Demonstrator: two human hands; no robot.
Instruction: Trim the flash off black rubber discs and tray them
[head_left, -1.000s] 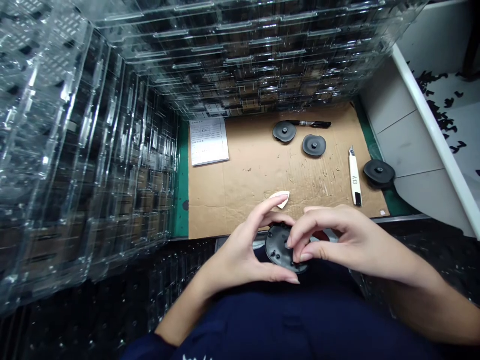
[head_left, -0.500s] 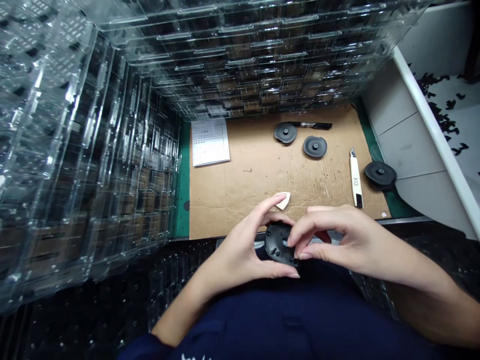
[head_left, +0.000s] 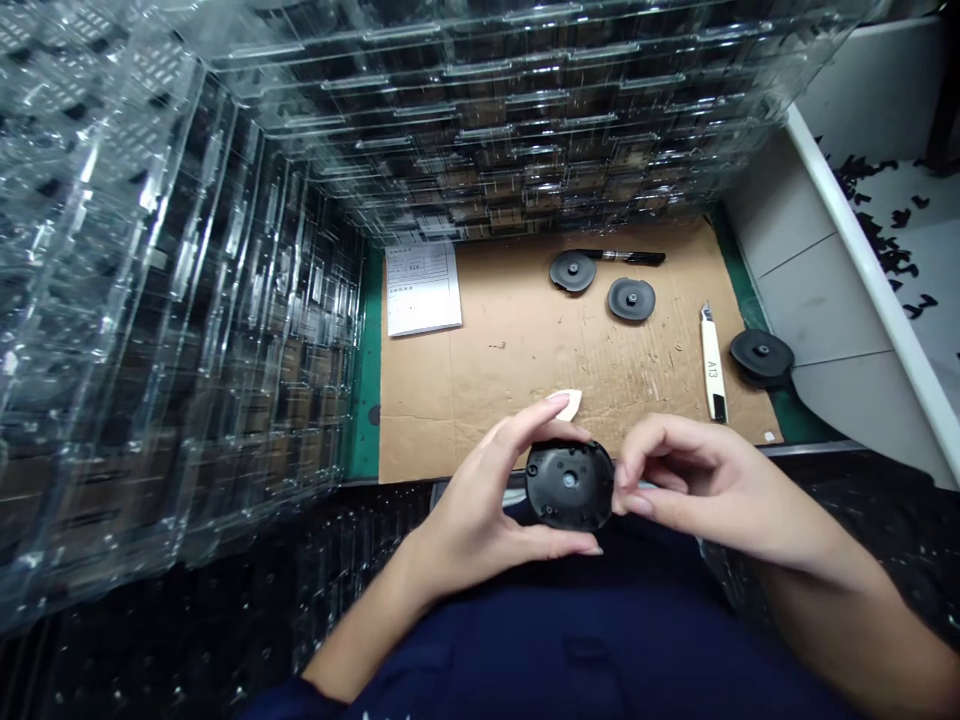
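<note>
My left hand (head_left: 487,490) grips a round black plastic part (head_left: 577,500) by its edges, thumb below and fingers above. Its inner face, with a small pale spot at the centre and small posts near the rim, is turned up toward me. Close by the part's right edge is my right hand (head_left: 682,485), thumb and forefinger pinched together. Whatever may be between those fingertips is too small to make out. Just beyond my left fingertips a small white pointed piece (head_left: 572,404) lies on the cardboard, partly covered by the forefinger.
On the cardboard sheet (head_left: 480,390) are two black discs (head_left: 573,272), a black marker (head_left: 630,257), a white utility knife (head_left: 712,365) and a printed paper (head_left: 424,290). More black discs (head_left: 762,355) sit at the right. Stacked clear plastic trays (head_left: 480,120) wall the back and left.
My right hand has drawn back to the right, off the middle of the black part, uncovering its centre. My left hand keeps its hold, and the part's face shows more fully.
</note>
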